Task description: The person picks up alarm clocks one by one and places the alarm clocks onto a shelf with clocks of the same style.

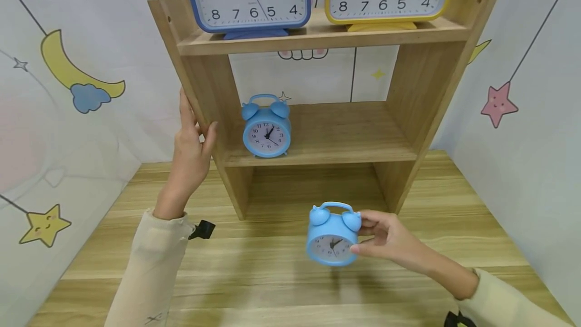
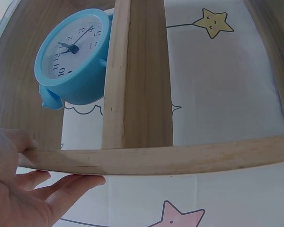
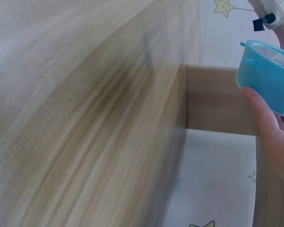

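My left hand (image 1: 190,153) grips the left side panel of a wooden shelf unit (image 1: 317,42), thumb at the front edge and fingers along the outer face; the left wrist view shows the same hold. In my right hand (image 1: 399,243) is a light blue twin-bell alarm clock (image 1: 333,228), pinched by its right side in front of the unit's bottom opening. It is held above the tabletop, its face tipped downward. A matching blue alarm clock (image 1: 267,138) stands upright at the left end of the middle shelf. In the right wrist view, fingers support the held clock (image 3: 262,82).
On the top shelf stand a large blue-framed square clock (image 1: 249,1) and a yellow-framed one (image 1: 386,4), both cut off by the view. Wood-grain tabletop (image 1: 254,286) lies under the unit. White cloth walls (image 1: 104,140) with cartoon stars and moons enclose it.
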{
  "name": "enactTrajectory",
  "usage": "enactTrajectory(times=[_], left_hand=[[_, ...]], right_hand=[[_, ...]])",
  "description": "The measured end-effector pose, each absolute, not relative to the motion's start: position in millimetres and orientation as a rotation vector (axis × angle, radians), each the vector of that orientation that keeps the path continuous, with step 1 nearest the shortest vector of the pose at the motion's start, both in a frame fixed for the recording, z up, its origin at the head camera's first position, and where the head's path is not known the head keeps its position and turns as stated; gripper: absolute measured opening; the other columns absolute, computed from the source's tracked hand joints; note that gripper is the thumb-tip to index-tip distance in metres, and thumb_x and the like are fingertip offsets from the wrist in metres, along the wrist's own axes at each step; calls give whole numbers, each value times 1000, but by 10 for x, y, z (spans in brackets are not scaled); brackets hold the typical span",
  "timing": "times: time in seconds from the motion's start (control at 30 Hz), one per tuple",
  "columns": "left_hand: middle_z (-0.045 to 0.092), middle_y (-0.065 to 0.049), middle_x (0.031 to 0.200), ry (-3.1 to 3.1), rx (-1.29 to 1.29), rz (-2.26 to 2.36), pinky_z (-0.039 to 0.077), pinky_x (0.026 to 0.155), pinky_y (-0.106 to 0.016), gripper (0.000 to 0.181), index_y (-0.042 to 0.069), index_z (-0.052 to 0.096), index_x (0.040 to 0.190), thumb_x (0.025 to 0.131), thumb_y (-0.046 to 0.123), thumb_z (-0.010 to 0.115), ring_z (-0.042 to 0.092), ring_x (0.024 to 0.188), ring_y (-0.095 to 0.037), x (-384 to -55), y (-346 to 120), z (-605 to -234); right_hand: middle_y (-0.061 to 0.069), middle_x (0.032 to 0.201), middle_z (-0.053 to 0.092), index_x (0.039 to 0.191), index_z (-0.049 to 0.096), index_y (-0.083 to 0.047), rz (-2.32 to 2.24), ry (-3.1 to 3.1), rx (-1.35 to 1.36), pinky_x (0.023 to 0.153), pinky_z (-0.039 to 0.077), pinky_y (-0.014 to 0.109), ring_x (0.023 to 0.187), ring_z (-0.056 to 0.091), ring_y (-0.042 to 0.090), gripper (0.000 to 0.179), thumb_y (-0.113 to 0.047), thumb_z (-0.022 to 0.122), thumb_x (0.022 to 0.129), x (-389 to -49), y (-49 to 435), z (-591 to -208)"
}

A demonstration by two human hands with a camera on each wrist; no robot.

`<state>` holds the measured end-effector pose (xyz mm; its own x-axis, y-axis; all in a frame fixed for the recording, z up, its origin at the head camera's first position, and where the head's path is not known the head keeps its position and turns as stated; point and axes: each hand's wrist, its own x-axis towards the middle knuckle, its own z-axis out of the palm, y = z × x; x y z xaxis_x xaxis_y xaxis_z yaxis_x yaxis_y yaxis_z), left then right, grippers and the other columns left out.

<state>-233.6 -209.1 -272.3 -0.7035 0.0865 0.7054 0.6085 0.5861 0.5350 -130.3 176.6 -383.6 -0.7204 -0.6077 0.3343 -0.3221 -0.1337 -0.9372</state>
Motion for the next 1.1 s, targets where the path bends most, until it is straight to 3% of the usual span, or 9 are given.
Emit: enactTrajectory(times=[0.67,1.1], left_hand=[[34,-23,154,-2172,-564,-1061,53,86,-60,78,16,-4,161,104,9,49,53,124,-44,-2345,-2089,-2719],[37,-27,151,-2176,-561,-1046,53,86,-60,78,14,-5,160,104,8,48,54,121,-46,-2338,-2087,-2721]], right_hand=[[9,113,69,124,53,15,-1906,1997,-1084,84,59,37,102,67,19,38,13,65,89,-1535,1956,-3658],[8,113,69,125,59,3,-1916,2016,-1129,85,59,34,103,67,19,40,16,64,88,-1636,2028,-3404]])
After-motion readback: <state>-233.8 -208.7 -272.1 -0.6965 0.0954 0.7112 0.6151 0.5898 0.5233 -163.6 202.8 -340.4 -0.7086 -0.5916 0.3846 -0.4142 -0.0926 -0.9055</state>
